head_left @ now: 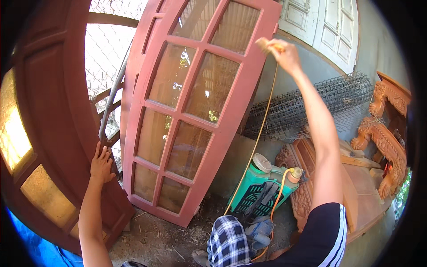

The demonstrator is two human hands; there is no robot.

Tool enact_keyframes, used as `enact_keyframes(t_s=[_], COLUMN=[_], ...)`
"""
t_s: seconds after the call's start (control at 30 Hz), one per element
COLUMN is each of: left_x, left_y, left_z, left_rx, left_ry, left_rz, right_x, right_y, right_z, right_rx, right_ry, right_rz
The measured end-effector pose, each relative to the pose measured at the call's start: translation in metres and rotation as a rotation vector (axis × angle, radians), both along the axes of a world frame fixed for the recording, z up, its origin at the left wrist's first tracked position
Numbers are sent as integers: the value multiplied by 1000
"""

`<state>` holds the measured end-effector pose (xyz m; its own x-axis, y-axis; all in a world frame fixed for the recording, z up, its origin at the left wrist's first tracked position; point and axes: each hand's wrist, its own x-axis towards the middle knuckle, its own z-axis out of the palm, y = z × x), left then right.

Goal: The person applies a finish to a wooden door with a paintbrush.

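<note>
My left hand (102,165) lies with fingers stretched out against the edge of a dark red-brown wooden door (62,111), which leans at the left. Raised at the upper right, my right hand (287,55) is closed around a small brush (263,44) with tan bristles, slightly blurred. The brush is near the upper right edge of a pinkish-red door (204,131) with several glass panes. A thin yellowish rod (258,142) rises from the floor to just below this hand. Whether the hand touches the rod, I cannot tell.
A green backpack sprayer (242,191) with an orange hose (280,191) stands beside my knee. Behind it lie rolled wire mesh (311,104) and carved wooden furniture (384,142). White shutters (324,26) are on the wall. A blue tarp (40,247) lies at lower left.
</note>
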<state>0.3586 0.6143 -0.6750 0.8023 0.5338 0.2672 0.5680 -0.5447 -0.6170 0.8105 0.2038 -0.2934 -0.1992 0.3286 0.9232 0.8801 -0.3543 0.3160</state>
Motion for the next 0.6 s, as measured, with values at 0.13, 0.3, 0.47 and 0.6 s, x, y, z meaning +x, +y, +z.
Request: enact_keyframes(t_s=[0.13,0.3,0.47,0.6], left_x=[-10,-19,-27,-16], left_y=[1,-9,-6,15], left_z=[-4,9,12,41], left_rx=[-7,-18,29,195], left_ry=[21,84,189,-220], left_rz=[16,43,11,-123], right_x=[-21,-66,-128,-106], right_y=[29,69,121,182], right_z=[-15,-168,-172,-84], right_rx=[107,-281,-657,-11], right_ry=[-81,-192,344,-316], right_rz=[-21,-32,377,210])
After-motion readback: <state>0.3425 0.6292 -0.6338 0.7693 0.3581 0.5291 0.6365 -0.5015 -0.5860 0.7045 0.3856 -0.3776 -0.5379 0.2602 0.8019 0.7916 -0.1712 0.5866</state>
